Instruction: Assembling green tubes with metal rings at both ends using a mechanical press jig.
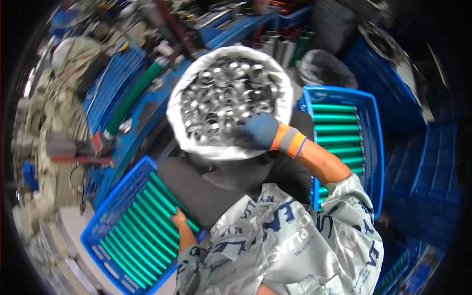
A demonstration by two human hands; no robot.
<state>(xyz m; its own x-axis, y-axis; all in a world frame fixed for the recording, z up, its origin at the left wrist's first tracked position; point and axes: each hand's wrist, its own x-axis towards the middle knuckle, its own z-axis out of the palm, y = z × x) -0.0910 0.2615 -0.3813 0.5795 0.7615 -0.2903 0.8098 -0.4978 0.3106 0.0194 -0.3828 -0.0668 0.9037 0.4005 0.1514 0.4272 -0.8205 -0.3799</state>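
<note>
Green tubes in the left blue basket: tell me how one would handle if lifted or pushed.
A green tube would probably stay stiff when lifted, as none visibly kinks. Being round, it might roll if pushed, though close neighbours should hinder that. Its sheen suggests a somewhat slippery surface.

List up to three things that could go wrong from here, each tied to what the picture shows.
The gloved right hand could snag among the loose, jumbled metal rings. Rings lifted out might catch on the rim of the white container and drop. The left hand, which looks bare, could get a finger pinched between closely packed green tubes.
</note>
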